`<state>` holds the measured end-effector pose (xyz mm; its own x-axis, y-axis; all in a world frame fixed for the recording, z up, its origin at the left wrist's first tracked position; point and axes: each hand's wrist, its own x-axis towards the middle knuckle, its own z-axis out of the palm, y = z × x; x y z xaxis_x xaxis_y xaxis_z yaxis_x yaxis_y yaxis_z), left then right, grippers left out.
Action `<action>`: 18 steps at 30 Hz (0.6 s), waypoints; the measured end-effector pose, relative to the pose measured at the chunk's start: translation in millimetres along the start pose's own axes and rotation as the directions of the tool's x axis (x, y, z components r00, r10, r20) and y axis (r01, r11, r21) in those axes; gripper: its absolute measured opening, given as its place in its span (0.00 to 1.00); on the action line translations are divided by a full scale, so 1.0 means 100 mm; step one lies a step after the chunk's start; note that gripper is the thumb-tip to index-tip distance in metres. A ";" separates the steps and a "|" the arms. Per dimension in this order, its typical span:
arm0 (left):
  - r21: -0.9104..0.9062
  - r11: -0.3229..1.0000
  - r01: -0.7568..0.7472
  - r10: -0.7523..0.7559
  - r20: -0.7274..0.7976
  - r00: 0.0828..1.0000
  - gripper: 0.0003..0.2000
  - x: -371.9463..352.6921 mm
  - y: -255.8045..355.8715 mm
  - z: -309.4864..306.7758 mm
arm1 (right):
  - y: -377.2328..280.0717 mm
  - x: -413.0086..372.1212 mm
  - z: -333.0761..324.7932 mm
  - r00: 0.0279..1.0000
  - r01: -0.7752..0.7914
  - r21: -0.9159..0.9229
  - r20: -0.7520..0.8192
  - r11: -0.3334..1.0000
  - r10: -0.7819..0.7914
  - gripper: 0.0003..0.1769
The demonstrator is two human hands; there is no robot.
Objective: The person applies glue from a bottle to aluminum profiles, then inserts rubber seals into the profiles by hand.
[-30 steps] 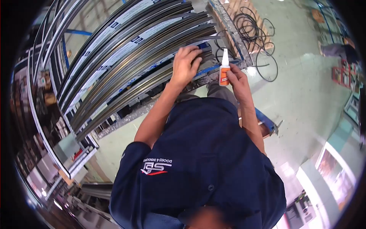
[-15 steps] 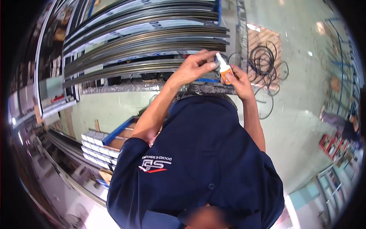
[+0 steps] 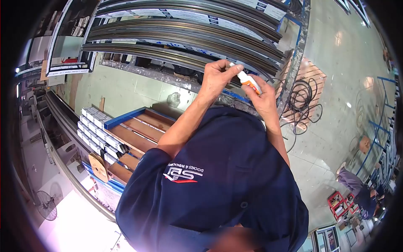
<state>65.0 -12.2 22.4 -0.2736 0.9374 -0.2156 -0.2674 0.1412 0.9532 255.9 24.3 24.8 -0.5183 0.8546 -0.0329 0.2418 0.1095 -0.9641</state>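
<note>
A small white squeeze bottle with an orange label (image 3: pixel 250 86), like a glue bottle, is held tilted over the edge of the profile rack. My right hand (image 3: pixel 264 97) is closed around its body, thumb on the label. My left hand (image 3: pixel 218 80) pinches the narrow white tip (image 3: pixel 231 65) of the bottle between thumb and forefinger. Whether that tip is a separate cap cannot be made out. Just beyond both hands lie long dark metal profiles (image 3: pixel 184 31), with white printed film between them.
A coiled black cable (image 3: pixel 302 94) lies on a wooden pallet (image 3: pixel 312 77) to the right. Behind my left arm stand a blue-edged wooden rack (image 3: pixel 138 126) and stacked white-wrapped profiles (image 3: pixel 94 132). Another person (image 3: pixel 363 197) is at the far right, near a red toolbox (image 3: pixel 336 203).
My left thumb and forefinger have come onto the bottle's tip, which stood free of them before. The view has swung, so the rack and floor appear shifted.
</note>
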 end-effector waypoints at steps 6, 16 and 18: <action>0.037 0.996 -0.087 0.072 0.304 0.950 0.10 -0.01 0.41 -0.29 | -0.12 0.08 -0.01 0.947 -0.287 0.360 0.249 0.888 0.205 0.19; 0.098 0.995 -0.001 0.013 -0.118 0.993 0.19 0.00 0.22 -0.47 | -0.27 0.21 0.27 0.978 0.197 -0.061 -0.061 0.978 -0.201 0.23; -0.018 0.998 -0.066 0.066 0.006 0.998 0.15 -0.02 0.24 -0.60 | -0.25 0.20 0.22 0.997 0.079 0.027 0.022 0.997 -0.079 0.22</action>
<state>4.1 -30.0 32.9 -0.2846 0.9467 -0.1511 -0.2652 0.0737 0.9614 221.3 27.4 42.6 -0.5541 0.8316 0.0378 0.1778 0.1626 -0.9705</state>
